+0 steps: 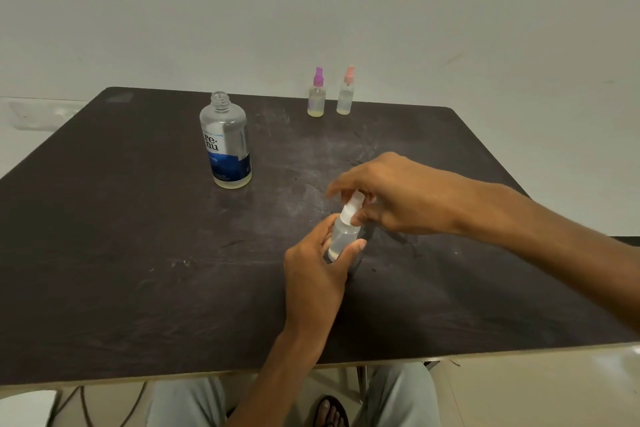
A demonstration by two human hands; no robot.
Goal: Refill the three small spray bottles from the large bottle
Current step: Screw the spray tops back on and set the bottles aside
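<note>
Centrally, toward the near edge of the dark table [104, 253], the left hand [313, 274] closes its grip around the body of a small clear spray bottle [343, 236]; the thumb lies along the bottle's right side and the fingers wrap its left side. The bottle is tilted, top leaning away from the person and to the right, and its base sits at or just above the table surface; which of the two cannot be told. The right hand [394, 194] arches over the bottle from the right, fingertips pinched on the white spray head [353, 206], which sits on the bottle's neck. Whether the head is screwed tight cannot be told.

The large bottle [227, 142] stands upright left of centre, nearer the far edge, well apart from both hands. Its neck is open, with no cap on it. It carries a white and blue label, and a shallow layer of pale liquid shows at its base.

Two further small bottles stand upright side by side at the far edge, right of centre, close together but not touching. The left one has a purple spray head [318, 77]; the right one has a pink spray head [349, 74]. Each holds a little pale liquid at the bottom.

Below the near edge, the person's light trousers [187, 402] and a sandalled foot [330, 412] are visible.
</note>
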